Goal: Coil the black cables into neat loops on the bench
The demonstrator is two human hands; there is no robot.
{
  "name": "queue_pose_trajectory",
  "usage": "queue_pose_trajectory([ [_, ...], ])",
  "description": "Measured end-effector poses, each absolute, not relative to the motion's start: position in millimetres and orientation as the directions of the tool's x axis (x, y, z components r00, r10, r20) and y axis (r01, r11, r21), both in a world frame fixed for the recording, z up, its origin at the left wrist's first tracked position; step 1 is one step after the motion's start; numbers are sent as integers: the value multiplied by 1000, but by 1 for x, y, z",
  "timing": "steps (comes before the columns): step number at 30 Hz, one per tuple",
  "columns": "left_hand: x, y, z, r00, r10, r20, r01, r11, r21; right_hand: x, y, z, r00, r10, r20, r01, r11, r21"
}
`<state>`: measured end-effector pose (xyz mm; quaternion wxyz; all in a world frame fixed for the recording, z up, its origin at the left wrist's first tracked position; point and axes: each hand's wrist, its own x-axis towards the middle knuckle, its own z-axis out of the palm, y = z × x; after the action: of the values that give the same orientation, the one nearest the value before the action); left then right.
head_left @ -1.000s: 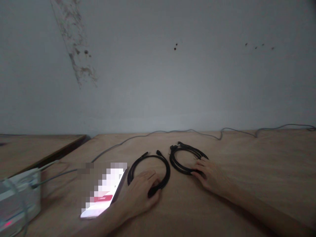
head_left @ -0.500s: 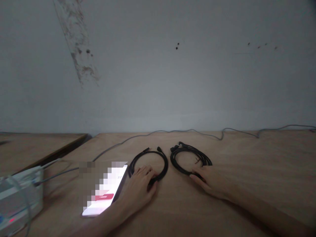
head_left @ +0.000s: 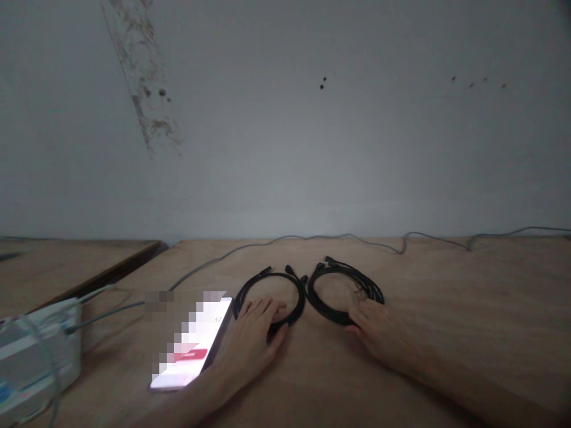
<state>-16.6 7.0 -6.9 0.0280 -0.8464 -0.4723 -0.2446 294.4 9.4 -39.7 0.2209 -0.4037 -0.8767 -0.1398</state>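
Two coiled black cables lie side by side on the wooden table [head_left: 321, 374]. My left hand [head_left: 256, 333] rests over the near left part of the left coil [head_left: 300, 297], its thumb and fingers around the cable's near edge. On the right coil [head_left: 319, 304], my right hand [head_left: 372, 327] grips the near right side between thumb and fingers. Connector ends stick out at the far side of both coils, and one end of the right coil touches the left coil.
A lit phone [head_left: 191, 355] lies left of my left forearm. At the far left is a white power strip [head_left: 40, 356] with plugged cords. A thin grey cable [head_left: 250, 245] runs along the back by the wall [head_left: 285, 148].
One connector end of the right coil has dropped left against the left coil. My right hand has shifted slightly at the coil's near side. My left hand has barely moved.
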Motion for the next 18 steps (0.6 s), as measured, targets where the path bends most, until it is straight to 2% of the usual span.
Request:
queue_pose_trajectory([
  [3,-16,4,2,364,781,508,812,-533,238,289,0,-41,-660,572,488,712,684,162],
  [5,-15,1,8,357,768,531,793,-550,262,285,-7,-43,-698,523,489,669,721,182],
  [18,-10,-1,8,569,755,327,724,-648,236,278,-22,-24,-815,411,409,510,843,169],
])
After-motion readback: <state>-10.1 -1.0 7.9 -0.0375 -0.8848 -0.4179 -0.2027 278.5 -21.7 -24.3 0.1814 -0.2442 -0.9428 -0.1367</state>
